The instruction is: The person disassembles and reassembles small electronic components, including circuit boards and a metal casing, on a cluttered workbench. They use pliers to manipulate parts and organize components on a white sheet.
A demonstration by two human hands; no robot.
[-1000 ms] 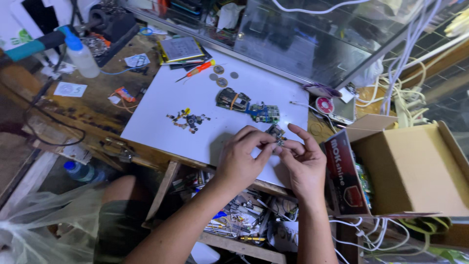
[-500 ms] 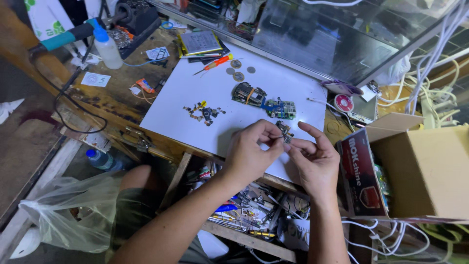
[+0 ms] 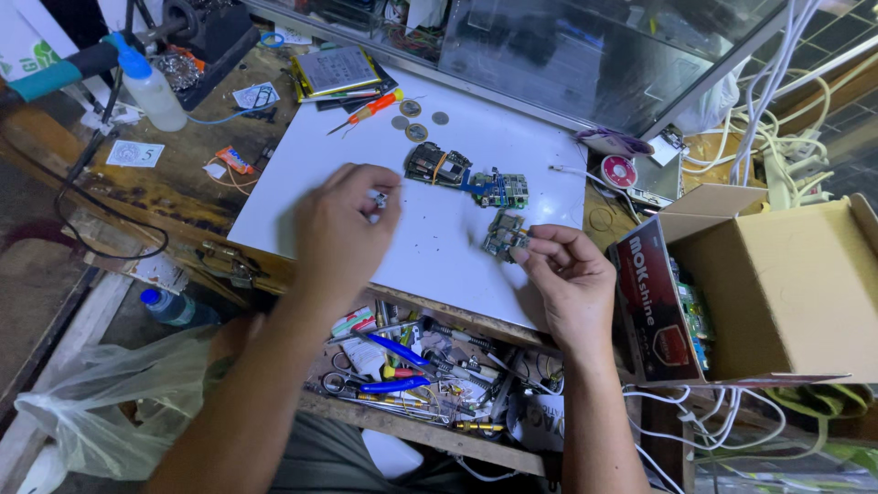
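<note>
The wooden workbench (image 3: 174,174) carries a white board (image 3: 439,229) in the middle, w/ a glass case (image 3: 585,55) behind it and an open cardboard box (image 3: 786,284) at the right. Below the board an open drawer (image 3: 430,384) is full of tools.

The left hand (image 3: 338,229) lies over the left part of the board, fingers bent, and pinches a small metal part (image 3: 378,198) at the fingertips. The right hand (image 3: 572,274) is well apart from it, at the front right of the board; its thumb and fingers are closed on a small circuit board (image 3: 503,235).

2 more circuit boards (image 3: 466,177) lie behind, approx. at the board's centre. Three coins (image 3: 416,119) and a red screwdriver (image 3: 370,110) are near the back edge; a squeeze bottle (image 3: 151,87) stands far left.
</note>
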